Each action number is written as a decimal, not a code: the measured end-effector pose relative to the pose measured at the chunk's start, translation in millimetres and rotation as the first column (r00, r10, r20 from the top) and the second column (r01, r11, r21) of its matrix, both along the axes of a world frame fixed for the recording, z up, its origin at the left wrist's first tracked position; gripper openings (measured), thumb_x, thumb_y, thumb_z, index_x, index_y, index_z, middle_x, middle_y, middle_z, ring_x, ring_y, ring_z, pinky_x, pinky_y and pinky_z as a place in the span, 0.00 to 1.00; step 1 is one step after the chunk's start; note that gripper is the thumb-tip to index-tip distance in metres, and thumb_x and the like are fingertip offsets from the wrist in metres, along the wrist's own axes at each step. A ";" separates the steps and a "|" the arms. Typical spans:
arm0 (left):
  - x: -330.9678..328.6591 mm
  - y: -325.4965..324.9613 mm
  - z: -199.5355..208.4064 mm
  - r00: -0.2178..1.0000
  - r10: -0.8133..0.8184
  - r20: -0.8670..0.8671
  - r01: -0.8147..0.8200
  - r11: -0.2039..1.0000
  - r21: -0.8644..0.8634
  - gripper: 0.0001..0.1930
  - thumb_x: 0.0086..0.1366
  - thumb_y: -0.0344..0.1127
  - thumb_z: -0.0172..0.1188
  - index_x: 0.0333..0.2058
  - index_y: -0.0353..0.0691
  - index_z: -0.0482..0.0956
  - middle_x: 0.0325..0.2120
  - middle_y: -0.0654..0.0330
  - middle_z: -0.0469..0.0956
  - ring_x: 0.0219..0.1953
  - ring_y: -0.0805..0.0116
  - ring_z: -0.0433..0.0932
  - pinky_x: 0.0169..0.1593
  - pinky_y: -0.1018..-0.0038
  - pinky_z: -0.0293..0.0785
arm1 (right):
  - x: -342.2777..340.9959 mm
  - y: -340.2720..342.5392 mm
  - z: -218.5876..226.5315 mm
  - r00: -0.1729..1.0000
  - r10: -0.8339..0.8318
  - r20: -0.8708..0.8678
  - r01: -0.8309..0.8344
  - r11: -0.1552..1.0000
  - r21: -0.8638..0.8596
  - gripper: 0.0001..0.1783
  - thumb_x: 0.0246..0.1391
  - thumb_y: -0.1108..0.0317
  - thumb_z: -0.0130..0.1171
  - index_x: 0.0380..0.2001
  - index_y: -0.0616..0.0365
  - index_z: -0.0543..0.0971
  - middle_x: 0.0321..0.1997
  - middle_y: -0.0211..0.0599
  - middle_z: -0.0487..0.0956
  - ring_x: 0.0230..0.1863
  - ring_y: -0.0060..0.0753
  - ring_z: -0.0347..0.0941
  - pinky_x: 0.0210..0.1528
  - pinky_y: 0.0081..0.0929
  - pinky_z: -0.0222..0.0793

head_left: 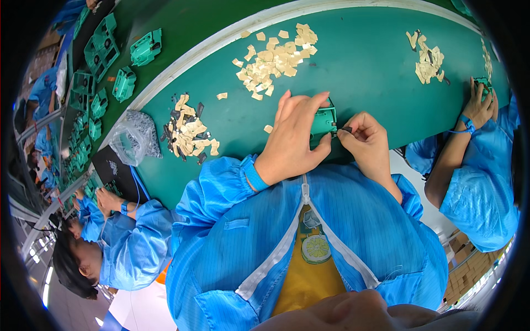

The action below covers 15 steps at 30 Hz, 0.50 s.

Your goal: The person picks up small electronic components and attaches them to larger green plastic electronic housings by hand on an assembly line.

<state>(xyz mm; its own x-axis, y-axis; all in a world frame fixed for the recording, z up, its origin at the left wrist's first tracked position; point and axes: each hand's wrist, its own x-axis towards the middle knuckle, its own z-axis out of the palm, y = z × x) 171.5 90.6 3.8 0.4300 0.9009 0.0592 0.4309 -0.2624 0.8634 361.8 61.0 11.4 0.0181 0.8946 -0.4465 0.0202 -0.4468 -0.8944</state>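
In front of my chest, my left hand [301, 129] is closed round a green plastic housing [324, 122], its thumb below and its fingers along the top. My right hand [364, 138] pinches a small black piece [346, 129] at the housing's right edge. Whether that piece touches the housing, I cannot tell. My left fingers and palm hide the housing's left part. Beyond my left hand lies a heap of cream-coloured paper pieces [276, 60]. Left of it is a mixed pile of cream and black pieces [187, 129].
Far left, green housings [124, 84] sit on a conveyor belt behind a pale rail [193, 52]. A clear bag of small parts [135, 138] lies at the table's left. Another pile of pieces [429, 62] is at far right, near a co-worker's hands [481, 105]. Another co-worker [121, 237] sits left.
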 end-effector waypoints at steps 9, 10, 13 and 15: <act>2.6 -0.3 -2.6 1.000 0.014 -0.006 -0.014 1.000 0.026 0.39 0.50 0.30 0.68 0.63 0.38 0.63 0.48 0.54 0.76 0.56 0.51 0.70 0.69 0.42 0.49 | -0.9 -0.4 -0.6 1.000 -0.007 0.023 0.007 1.000 -0.009 0.10 0.52 0.80 0.63 0.26 0.58 0.72 0.25 0.22 0.72 0.28 0.11 0.65 0.31 0.16 0.62; 2.3 -0.5 -2.8 1.000 0.015 -0.009 -0.015 1.000 0.022 0.39 0.51 0.30 0.69 0.62 0.39 0.63 0.48 0.54 0.77 0.56 0.51 0.70 0.69 0.43 0.49 | -1.1 -0.7 -1.2 1.000 -0.008 0.023 0.008 1.000 -0.012 0.10 0.52 0.80 0.63 0.26 0.58 0.72 0.25 0.22 0.72 0.28 0.11 0.65 0.31 0.16 0.62; 2.4 -0.3 -1.2 1.000 0.011 -0.012 -0.011 1.000 0.015 0.39 0.51 0.30 0.69 0.62 0.39 0.64 0.48 0.54 0.77 0.55 0.51 0.70 0.69 0.43 0.50 | -1.2 -2.1 -0.5 0.999 -0.013 0.035 0.013 1.000 -0.017 0.10 0.52 0.79 0.64 0.26 0.58 0.72 0.25 0.22 0.72 0.28 0.11 0.65 0.30 0.16 0.62; 2.5 -0.2 -1.0 1.000 0.008 -0.014 -0.008 1.000 0.011 0.38 0.51 0.30 0.69 0.62 0.39 0.64 0.48 0.55 0.77 0.55 0.51 0.71 0.69 0.44 0.50 | -1.1 -2.4 0.6 0.999 -0.011 0.050 0.012 1.000 -0.025 0.09 0.52 0.79 0.64 0.26 0.58 0.72 0.25 0.22 0.72 0.27 0.11 0.65 0.30 0.16 0.62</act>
